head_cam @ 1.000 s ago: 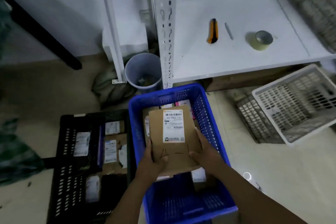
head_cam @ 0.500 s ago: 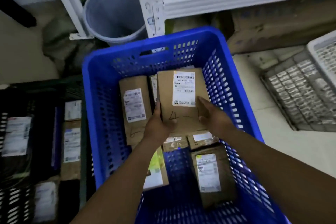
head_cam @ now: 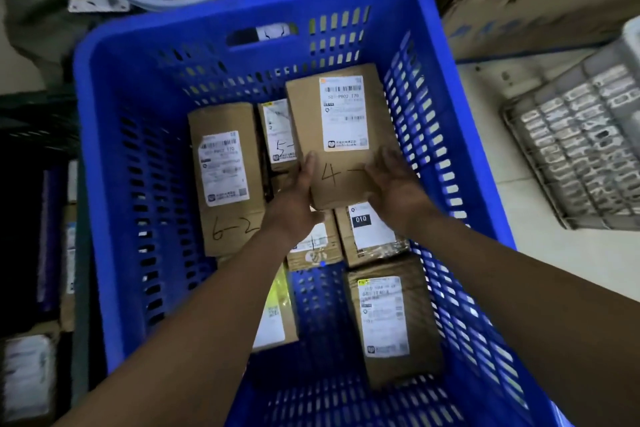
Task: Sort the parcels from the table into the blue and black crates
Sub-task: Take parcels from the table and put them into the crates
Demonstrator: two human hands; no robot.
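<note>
1. Far-right corner of the blue crate (head_cam: 104,184): blocked. The "4" parcel (head_cam: 341,121), gripped by the left hand (head_cam: 294,194) and right hand (head_cam: 394,184), sits close to the right wall.
2. Far-left: the "6-2" parcel (head_cam: 225,177) and "5" parcel (head_cam: 278,132) lie side by side with only a slit between them.
3. Left edge: a bare strip of crate floor runs beside the "6-2" parcel, room to reach down.
4. Middle to near edge: there is open floor between the yellow-labelled parcel (head_cam: 277,315) and the long parcel (head_cam: 391,322) by the right wall.
</note>
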